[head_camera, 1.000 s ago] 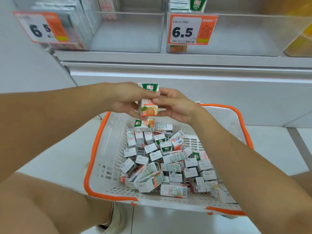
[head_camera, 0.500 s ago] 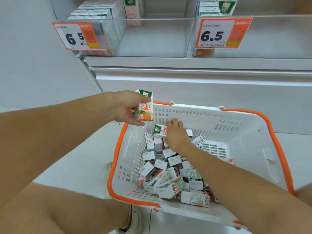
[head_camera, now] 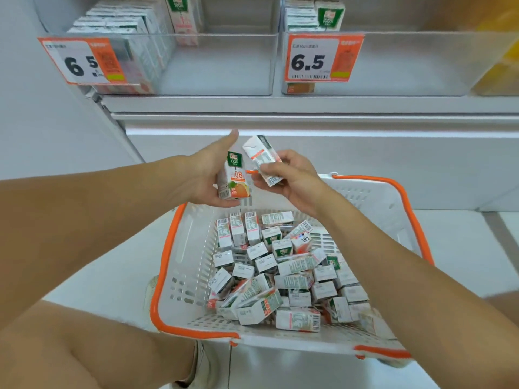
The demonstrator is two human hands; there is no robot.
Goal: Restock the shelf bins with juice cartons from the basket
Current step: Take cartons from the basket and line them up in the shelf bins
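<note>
Above the basket (head_camera: 179, 248), each hand grips one carton (head_camera: 234, 178): small, stiff and probably light, best pinched across its flat sides.

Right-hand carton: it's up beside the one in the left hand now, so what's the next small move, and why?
Probably tuck the tilted carton in the right hand upright against the carton that the left hand holds. That thumb is lifted, leaving room, and the clear bins above have open space.
</note>
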